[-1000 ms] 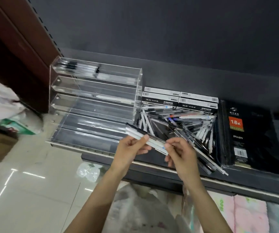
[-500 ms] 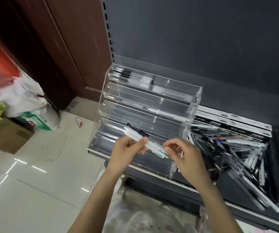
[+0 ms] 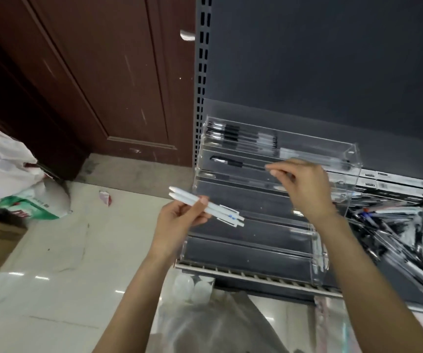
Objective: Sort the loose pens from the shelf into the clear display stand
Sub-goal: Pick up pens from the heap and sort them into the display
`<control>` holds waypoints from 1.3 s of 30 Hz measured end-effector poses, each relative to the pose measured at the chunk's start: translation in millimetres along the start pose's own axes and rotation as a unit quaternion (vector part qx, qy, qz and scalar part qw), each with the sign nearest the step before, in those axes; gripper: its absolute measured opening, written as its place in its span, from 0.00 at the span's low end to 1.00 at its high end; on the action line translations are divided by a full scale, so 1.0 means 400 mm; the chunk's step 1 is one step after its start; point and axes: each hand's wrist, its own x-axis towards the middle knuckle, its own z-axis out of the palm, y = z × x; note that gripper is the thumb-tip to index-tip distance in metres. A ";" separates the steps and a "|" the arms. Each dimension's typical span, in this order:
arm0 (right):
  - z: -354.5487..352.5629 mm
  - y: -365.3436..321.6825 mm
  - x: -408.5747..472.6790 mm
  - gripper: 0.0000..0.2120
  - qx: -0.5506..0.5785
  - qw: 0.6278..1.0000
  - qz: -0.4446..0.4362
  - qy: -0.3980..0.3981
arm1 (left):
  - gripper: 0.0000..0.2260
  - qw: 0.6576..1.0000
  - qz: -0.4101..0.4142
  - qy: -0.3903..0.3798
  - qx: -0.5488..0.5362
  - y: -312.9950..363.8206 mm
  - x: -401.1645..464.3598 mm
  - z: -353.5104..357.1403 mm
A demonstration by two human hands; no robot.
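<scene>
Clear glossy plastic display stand [image 3: 332, 253], matt white pens [image 3: 205, 207], scuffed brown wooden door [image 3: 103, 72], glossy tiled floor [image 3: 52, 289]

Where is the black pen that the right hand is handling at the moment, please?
In the head view the black pen lies in the second tier from the top of the clear display stand, its right end pinched by the right hand, just below the tier already holding pens.

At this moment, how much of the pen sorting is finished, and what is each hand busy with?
Early stage. Done: a batch of black pens lies in the top tier of the clear display stand. In hand: the right hand pinches a single black pen at the second tier, and the left hand holds two white pens. Left: the lower tiers look unfilled, and a large pile of loose pens remains on the shelf.
</scene>
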 end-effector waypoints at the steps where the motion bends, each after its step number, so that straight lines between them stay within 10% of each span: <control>1: 0.005 -0.001 0.011 0.06 -0.019 1.000 -0.008 -0.018 | 0.05 1.000 -0.003 -0.006 -0.002 0.000 0.008 -0.005; 15: 0.034 -0.034 0.100 0.12 -0.135 0.965 -0.048 -0.221 | 0.06 0.999 -0.006 -0.034 -0.018 0.017 0.045 -0.006; 39: -0.034 -0.100 -0.059 0.06 0.210 0.966 0.068 -0.138 | 0.05 0.991 0.051 -0.112 0.053 0.033 0.041 0.127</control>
